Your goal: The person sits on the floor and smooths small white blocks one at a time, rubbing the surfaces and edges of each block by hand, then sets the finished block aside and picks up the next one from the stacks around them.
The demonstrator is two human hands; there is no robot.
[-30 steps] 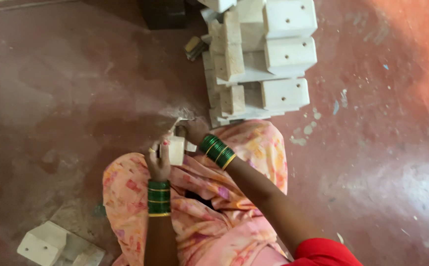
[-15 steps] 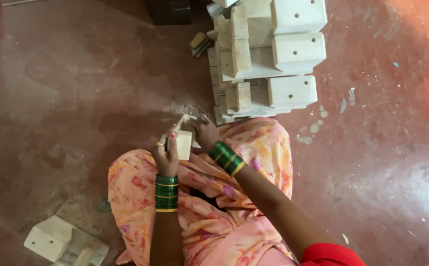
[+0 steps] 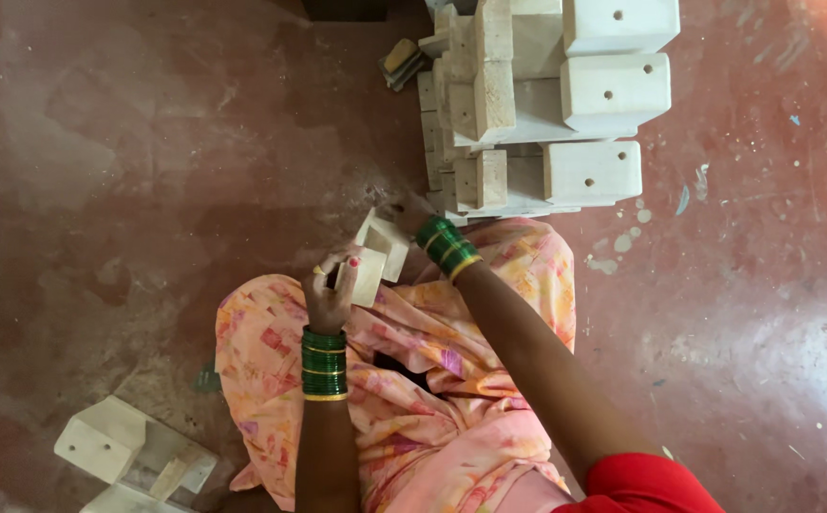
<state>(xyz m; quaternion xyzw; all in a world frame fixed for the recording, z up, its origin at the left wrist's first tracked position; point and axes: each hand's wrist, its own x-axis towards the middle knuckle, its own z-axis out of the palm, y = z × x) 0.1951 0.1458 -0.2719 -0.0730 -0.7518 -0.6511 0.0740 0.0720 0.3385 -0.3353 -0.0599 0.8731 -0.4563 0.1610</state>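
Small pale wooden block (image 3: pixel 378 255), L-shaped or notched as far as can be told, sits above the lap, tilted, w/ one end up toward the stack. Left hand (image 3: pixel 331 293) grips its lower end, fingers curled round it, thumb on top. Right hand (image 3: pixel 404 214) is on the far upper end, mostly hidden behind the block, so can't tell if it's closed or just pressing. Green bangles (image 3: pixel 324 362) on both wrists. Just beyond: stack of white drilled wooden blocks (image 3: pixel 546 104) on the red floor (image 3: pixel 128 142); a few more pieces (image 3: pixel 133 456) lie near the left knee. Risk, as I judge it: block is held only by its ends, so a slip drops it onto the lap or floor; an elbow swing could nudge the nearby stack.
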